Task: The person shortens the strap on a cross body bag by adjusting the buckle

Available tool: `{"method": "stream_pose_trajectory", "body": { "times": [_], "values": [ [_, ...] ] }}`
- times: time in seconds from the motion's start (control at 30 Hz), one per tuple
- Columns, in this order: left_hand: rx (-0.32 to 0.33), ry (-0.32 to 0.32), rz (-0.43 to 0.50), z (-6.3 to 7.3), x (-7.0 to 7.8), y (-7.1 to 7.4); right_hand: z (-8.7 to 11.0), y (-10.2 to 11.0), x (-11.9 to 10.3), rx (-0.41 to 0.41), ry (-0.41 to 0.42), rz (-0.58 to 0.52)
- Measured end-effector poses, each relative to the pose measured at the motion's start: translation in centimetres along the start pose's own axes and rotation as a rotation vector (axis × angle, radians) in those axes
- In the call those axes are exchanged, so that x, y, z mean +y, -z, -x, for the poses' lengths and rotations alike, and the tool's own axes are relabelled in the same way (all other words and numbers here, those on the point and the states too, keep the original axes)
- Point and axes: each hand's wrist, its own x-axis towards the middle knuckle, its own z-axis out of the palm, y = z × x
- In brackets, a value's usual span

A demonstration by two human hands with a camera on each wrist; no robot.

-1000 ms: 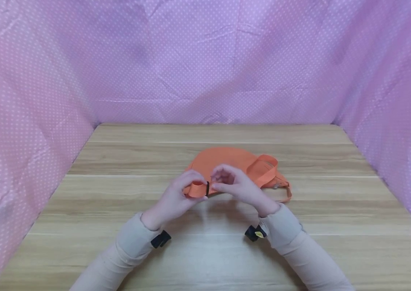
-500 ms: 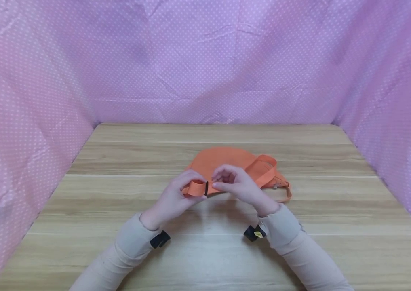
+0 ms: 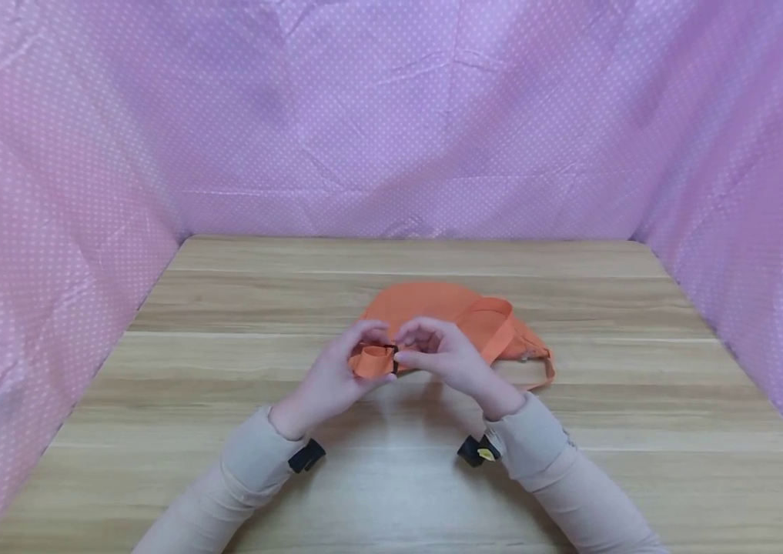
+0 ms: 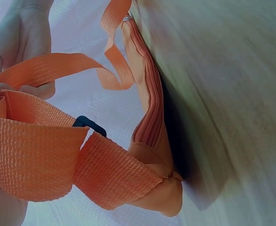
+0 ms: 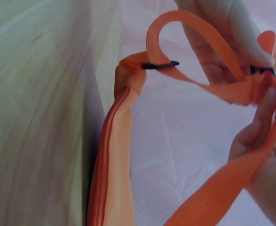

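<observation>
An orange waist bag (image 3: 426, 300) with a zip lies on the wooden table. My left hand (image 3: 329, 381) curls round a folded loop of its orange webbing strap (image 3: 372, 362) at the bag's near left end. From the right, my right hand (image 3: 450, 358) pinches the strap beside a black buckle piece (image 3: 395, 360). In the right wrist view, this black piece (image 5: 261, 70) shows between the fingertips of both hands. A separate black strap slider (image 5: 160, 65) sits lower on the strap, close to the bag's end; the left wrist view shows this slider (image 4: 90, 125) too.
A spare loop of strap (image 3: 495, 315) arches over the bag's right part, and a smaller loop (image 3: 549, 368) hangs off its right end. Pink dotted cloth (image 3: 405, 115) walls the table (image 3: 391, 477) at the back and sides.
My right hand has shifted slightly left, its thumb now at the black buckle piece. My left fingers have lifted a little from it. The spare strap loop on the right has moved left.
</observation>
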Motion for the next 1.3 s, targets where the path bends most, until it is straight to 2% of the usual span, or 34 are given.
{"method": "stream_pose_trajectory", "body": {
  "times": [0.23,0.4,0.6,0.8,1.1,1.3],
  "values": [
    [-0.004,0.018,-0.042,-0.1,0.1,0.0,0.1,-0.4,-0.3,0.071,-0.058,0.033],
    [-0.019,0.081,-0.04,-0.1,0.4,0.3,0.2,-0.3,-0.4,0.117,-0.068,0.046],
    [-0.008,0.147,-0.045,0.4,0.3,0.8,0.4,0.3,-0.2,0.158,-0.06,0.021],
    [-0.007,0.163,-0.015,0.7,0.0,1.2,0.5,0.9,-0.1,0.159,-0.1,-0.031],
    [-0.067,0.238,-0.019,1.0,0.1,1.5,0.7,1.1,-0.2,0.17,-0.128,-0.056],
    [-0.067,0.291,0.014,1.1,0.3,1.5,0.7,1.2,0.1,0.164,-0.141,-0.022]
  ]
}}
